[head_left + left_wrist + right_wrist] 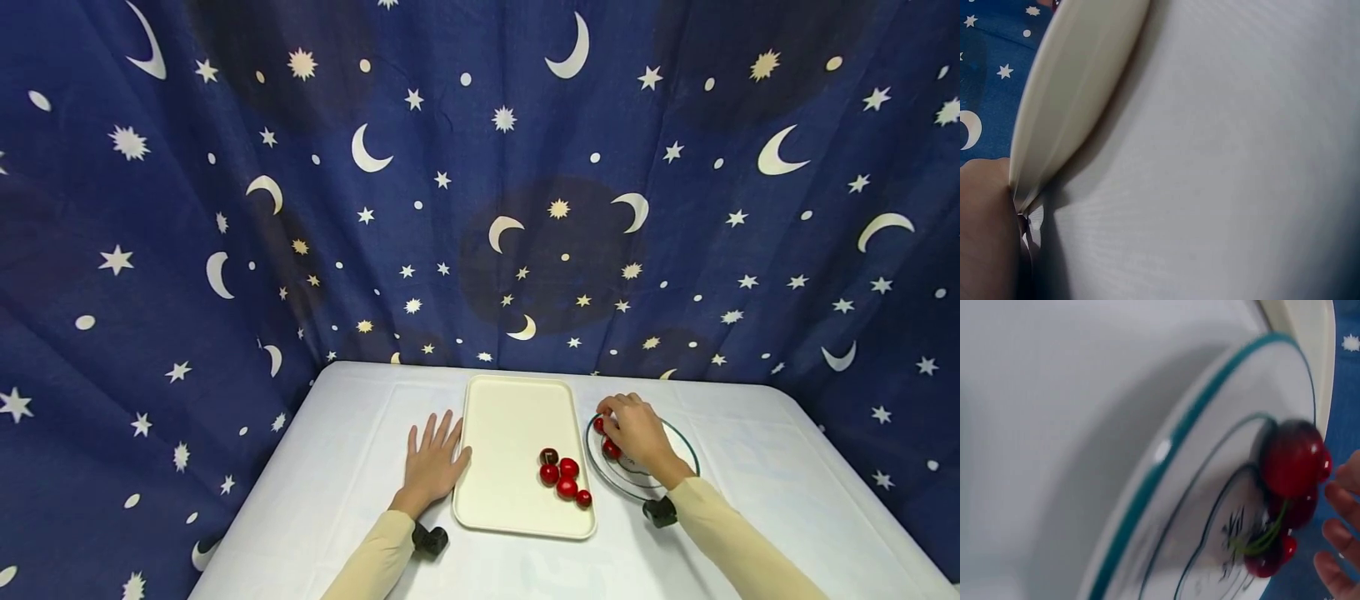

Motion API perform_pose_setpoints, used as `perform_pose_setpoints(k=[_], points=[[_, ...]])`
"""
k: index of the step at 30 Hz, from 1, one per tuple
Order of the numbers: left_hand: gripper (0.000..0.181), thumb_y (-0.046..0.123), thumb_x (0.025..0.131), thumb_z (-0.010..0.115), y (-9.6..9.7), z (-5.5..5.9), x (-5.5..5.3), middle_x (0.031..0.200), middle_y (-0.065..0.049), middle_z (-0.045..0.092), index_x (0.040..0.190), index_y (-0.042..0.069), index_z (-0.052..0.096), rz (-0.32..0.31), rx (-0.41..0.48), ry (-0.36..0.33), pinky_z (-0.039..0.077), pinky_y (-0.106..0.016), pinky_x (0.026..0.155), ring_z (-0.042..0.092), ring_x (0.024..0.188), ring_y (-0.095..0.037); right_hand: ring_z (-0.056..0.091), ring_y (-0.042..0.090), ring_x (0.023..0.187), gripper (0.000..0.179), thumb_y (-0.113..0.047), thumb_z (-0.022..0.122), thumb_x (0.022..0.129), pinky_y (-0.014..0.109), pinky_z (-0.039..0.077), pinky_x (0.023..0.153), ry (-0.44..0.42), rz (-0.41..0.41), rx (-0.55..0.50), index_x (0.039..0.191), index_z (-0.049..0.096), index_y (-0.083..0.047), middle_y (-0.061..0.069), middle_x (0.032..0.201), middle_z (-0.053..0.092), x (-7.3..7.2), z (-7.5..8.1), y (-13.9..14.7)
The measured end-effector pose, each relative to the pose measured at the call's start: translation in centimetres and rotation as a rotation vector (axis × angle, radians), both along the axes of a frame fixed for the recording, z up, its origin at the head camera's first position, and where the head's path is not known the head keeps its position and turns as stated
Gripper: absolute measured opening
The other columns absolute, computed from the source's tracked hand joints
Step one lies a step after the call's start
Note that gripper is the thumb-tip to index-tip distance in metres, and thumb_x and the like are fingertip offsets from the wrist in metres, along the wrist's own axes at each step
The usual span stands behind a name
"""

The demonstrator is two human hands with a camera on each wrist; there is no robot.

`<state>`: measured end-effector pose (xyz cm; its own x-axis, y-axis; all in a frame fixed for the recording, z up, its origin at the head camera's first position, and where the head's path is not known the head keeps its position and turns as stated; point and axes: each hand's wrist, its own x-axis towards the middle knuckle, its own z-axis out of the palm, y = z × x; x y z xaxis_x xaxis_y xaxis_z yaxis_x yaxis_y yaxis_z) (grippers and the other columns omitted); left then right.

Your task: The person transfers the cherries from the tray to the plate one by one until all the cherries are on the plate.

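My left hand point(435, 468) lies with spread fingers at the left edge of a cream tray point(510, 417), its thumb at the rim. In the left wrist view the tray's side point(1079, 81) rises beside part of that hand point(985, 231). My right hand point(637, 429) is over a white plate with a teal rim point(692, 450), its fingers loosely bent. Beneath and beside its fingertips sit red cherries point(611, 450). In the right wrist view the fingers point(1342, 534) are close beside the cherries point(1291, 459), a gap showing; green stems point(1266, 537) lie among them.
Several red cherries point(567, 487), one of them darker, are grouped in the tray's lower right part. Tray and plate stand side by side on a white-covered table point(360, 417). A dark blue curtain point(480, 250) with moons and stars hangs behind the table.
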<state>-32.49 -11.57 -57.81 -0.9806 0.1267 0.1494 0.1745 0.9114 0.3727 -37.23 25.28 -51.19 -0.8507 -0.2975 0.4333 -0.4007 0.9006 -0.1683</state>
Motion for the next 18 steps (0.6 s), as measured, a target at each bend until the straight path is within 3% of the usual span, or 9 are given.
perform_pose_setpoints(k=[8,14,18], points=[[0.063,0.054,0.106,0.035,0.0,-0.2,-0.1,0.174,-0.001,0.024,0.162,0.024,0.035,0.007,-0.012,-0.001,0.006,-0.062,0.130,0.014,0.163,-0.032,0.062,0.020,0.083,0.015,-0.003,0.071,0.090,0.039,0.051,0.070,0.040,0.145,-0.060,0.103,0.075,-0.008,0.003,0.088,0.074,0.5,0.0,-2.9],[0.063,0.054,0.105,0.035,0.1,-0.3,-0.2,0.173,-0.002,0.025,0.161,0.024,0.035,0.008,-0.009,0.007,0.006,-0.062,0.130,0.015,0.163,-0.032,0.061,0.015,0.088,0.015,-0.010,0.070,0.095,0.032,0.053,0.073,-0.031,0.318,-0.024,0.110,0.074,-0.009,0.000,0.096,0.074,1.1,-0.2,-4.3],[0.063,0.054,0.105,0.035,0.0,-0.4,-0.2,0.174,-0.001,0.024,0.162,0.025,0.035,0.009,-0.019,0.004,0.006,-0.062,0.130,0.015,0.163,-0.032,0.062,0.014,0.092,0.015,-0.017,0.068,0.099,0.034,0.054,0.078,-0.074,0.398,0.001,0.111,0.075,-0.011,-0.004,0.096,0.073,1.5,-0.1,-5.1]])
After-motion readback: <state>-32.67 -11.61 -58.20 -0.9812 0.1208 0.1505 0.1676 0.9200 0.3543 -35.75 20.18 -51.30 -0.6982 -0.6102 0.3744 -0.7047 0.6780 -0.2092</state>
